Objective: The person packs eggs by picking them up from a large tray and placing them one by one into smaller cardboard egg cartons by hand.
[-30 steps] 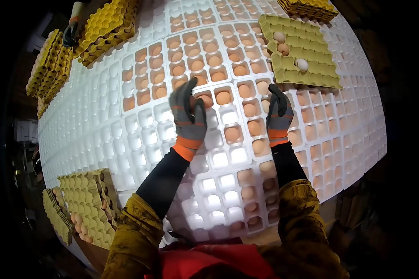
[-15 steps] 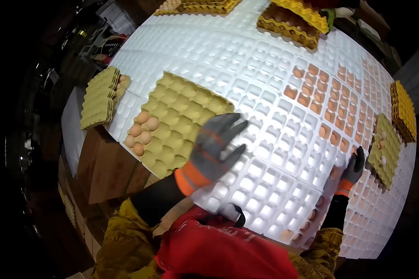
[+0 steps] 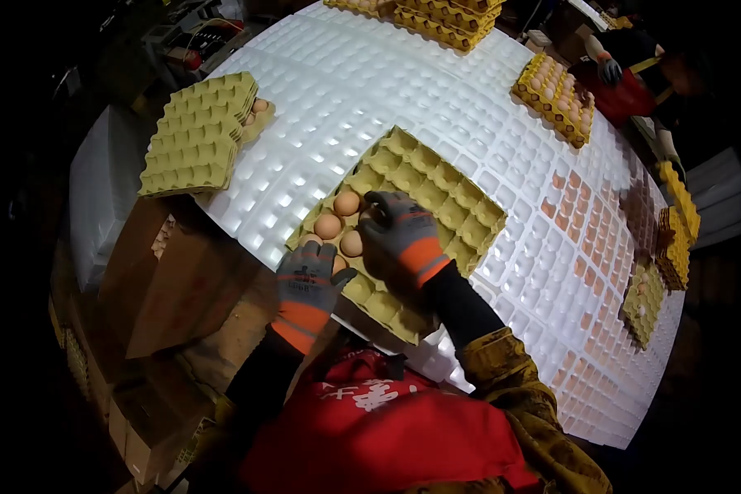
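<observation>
A yellow-green pulp egg tray (image 3: 457,202) lies on the white moulded trays in front of me, with several brown eggs (image 3: 328,226) at its left end. My left hand (image 3: 305,284), in a grey and orange glove, rests over the tray's near left corner, fingers on the eggs there. What it grips, if anything, is hidden. Just right of the eggs is my right hand (image 3: 399,230), gloved alike, its fingers curled down beside an egg. Whether something is between those fingers cannot be made out.
Stacked pulp trays (image 3: 193,136) stand at the left edge. White foam trays (image 3: 436,90) cover the table, with eggs in the right part. Yellow trays of eggs (image 3: 556,97) stand farther back. A co-worker (image 3: 634,74) is at the far right. Cardboard boxes (image 3: 181,288) are at lower left.
The view has swung left. Both hands have left the white trays and come together over the eggs in the pulp tray. The co-worker has come into view.
</observation>
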The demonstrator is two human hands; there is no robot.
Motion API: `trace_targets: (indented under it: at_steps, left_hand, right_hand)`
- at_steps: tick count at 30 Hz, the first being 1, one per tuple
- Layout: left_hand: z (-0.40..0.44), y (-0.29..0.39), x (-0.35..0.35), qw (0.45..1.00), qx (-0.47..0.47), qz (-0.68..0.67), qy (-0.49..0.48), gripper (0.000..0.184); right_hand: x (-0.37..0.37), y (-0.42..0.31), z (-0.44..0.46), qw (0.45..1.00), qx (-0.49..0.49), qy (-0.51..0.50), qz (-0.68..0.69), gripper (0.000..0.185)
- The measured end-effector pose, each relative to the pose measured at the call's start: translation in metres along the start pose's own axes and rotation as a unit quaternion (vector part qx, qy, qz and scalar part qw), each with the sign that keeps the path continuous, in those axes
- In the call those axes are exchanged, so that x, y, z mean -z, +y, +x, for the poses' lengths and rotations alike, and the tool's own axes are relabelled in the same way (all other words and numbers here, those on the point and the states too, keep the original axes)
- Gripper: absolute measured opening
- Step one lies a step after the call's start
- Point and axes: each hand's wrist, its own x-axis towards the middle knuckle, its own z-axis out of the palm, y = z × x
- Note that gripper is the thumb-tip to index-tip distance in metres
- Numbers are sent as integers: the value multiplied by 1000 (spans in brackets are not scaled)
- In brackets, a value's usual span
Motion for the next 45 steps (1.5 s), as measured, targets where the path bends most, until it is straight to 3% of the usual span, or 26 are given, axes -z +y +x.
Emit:
trace_targets:
  at_steps: [3,5,7,10,11,13,16,17,19,21,22,23,24,26,27,29,30,31,32,33,34,37,39,42,43,45]
  left_hand:
    - [-6,-18,19,931,119,-345,-11,36]
    - [-5,-53,0,713,221,-665,30,36]
    - [2,-57,11,633,231,-738,45,28]
    - [15,-75,27,672,260,-691,-59,27]
    - [17,-67,4,827,222,-516,10,35]
    - [18,-54,12,987,39,-150,43,40]
    - [29,-48,14,996,31,-67,-49,46]
    - [30,-50,15,996,27,-70,-53,46]
    - [31,-57,14,995,24,-78,-58,46]
    - [29,-82,12,947,57,-306,-75,42]
    - [31,-94,16,904,71,-413,-83,41]
    - [31,-106,25,774,206,-572,-178,46]
    - [26,-121,23,744,162,-629,-155,53]
    - [23,-120,35,711,119,-682,-124,63]
    - [30,-117,48,551,199,-798,-139,62]
    - [30,-124,29,673,60,-733,-81,59]
    - [41,-116,40,616,151,-769,-82,53]
    - [52,-114,45,733,157,-647,-142,46]
    - [56,-110,38,867,33,-488,-98,45]
    - [63,-101,28,945,-101,-307,-45,46]
    - [63,-90,29,984,-88,-136,-72,55]
    - [63,-72,3,988,-102,-41,-110,65]
    - [72,-79,0,982,-171,-41,-64,62]
    - [81,-73,21,981,-174,-16,-81,58]
    - [79,-65,38,982,-13,-85,-168,51]
    - [85,-58,29,966,-90,-240,-35,44]
  right_hand:
    - [30,32,0,845,-187,-19,501,32]
    - [41,17,-11,775,-178,32,605,29]
    - [41,13,-13,937,-56,-59,339,33]
    - [35,-30,-12,987,89,-122,53,41]
    - [18,-25,-8,964,190,-128,-133,41]
    - [6,-30,-1,944,142,-221,-199,40]
    - [37,-43,1,979,6,-202,-1,38]
    - [27,-14,-5,983,24,-112,141,43]
    - [34,11,4,844,-179,-69,500,53]
    - [45,14,13,793,-152,-72,586,63]
    - [51,2,25,845,-147,-99,504,61]
    - [43,9,39,885,-84,-149,434,57]
    - [38,1,49,961,60,-120,242,50]
    - [23,-19,65,965,223,-114,-73,35]
    - [14,-26,71,943,245,-140,-179,26]
    - [-18,-12,79,894,316,-130,-289,17]
    - [-15,-16,80,889,305,-144,-310,16]
    - [-8,-19,79,883,291,-158,-331,16]
    - [1,-20,74,917,255,-127,-281,17]
    - [13,-18,68,955,160,-156,-197,23]
    - [27,-13,50,984,132,-90,-84,28]
    - [51,24,-18,958,24,40,283,50]
    - [84,40,-80,824,-168,8,541,54]
    - [122,91,-184,775,-263,109,564,52]
    - [141,110,-219,771,-320,137,534,51]
    - [164,174,-289,753,-402,248,458,56]
